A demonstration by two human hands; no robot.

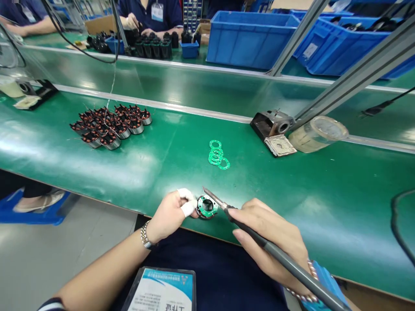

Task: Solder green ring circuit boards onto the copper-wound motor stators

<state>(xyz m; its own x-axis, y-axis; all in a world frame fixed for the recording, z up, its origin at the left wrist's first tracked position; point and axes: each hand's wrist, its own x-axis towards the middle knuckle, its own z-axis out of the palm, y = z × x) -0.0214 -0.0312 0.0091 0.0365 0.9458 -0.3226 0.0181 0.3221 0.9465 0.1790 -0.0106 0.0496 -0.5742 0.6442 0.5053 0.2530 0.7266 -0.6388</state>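
Our left hand (170,214) pinches a small stator (206,206) by its edge, light but stiff, easy to fumble; right hand (269,242) grips a soldering iron (279,259) pen-style.

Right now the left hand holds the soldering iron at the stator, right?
No: the right hand holds the soldering iron, not the left, as the head view shows. The iron is at the stator, which the left hand grips.
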